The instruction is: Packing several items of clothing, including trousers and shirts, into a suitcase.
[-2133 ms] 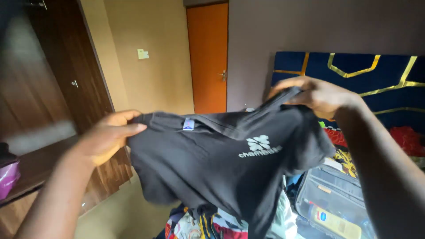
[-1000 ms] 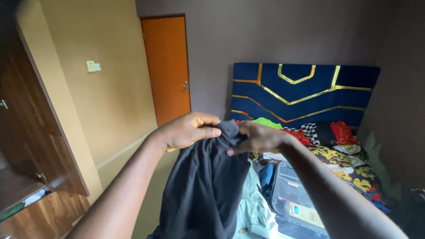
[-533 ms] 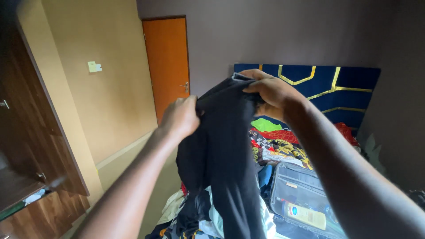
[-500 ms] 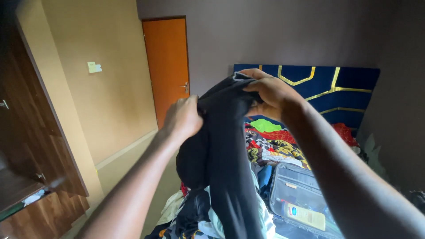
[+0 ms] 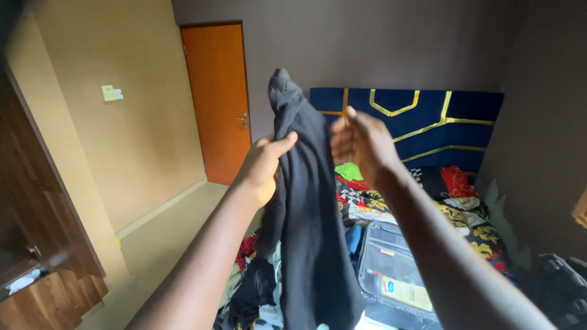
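Black garment (image 5: 306, 201) held up at chest height, folded lengthwise into a narrow hanging strip, no longer spread wide as two seconds ago; folding seemingly midway. Left hand (image 5: 266, 165) clasping the strip's left edge, thumb pressed over the cloth. Right hand (image 5: 361, 143) just right of it, fingers loosely spread, grip released since half a second ago, when it held the top. Top of cloth now poking up unsupported. Below: bed (image 5: 452, 208) strewn with patterned clothes, open suitcase (image 5: 391, 269) near right. Blue headboard (image 5: 440, 122) far right, orange door (image 5: 217, 98) far left.
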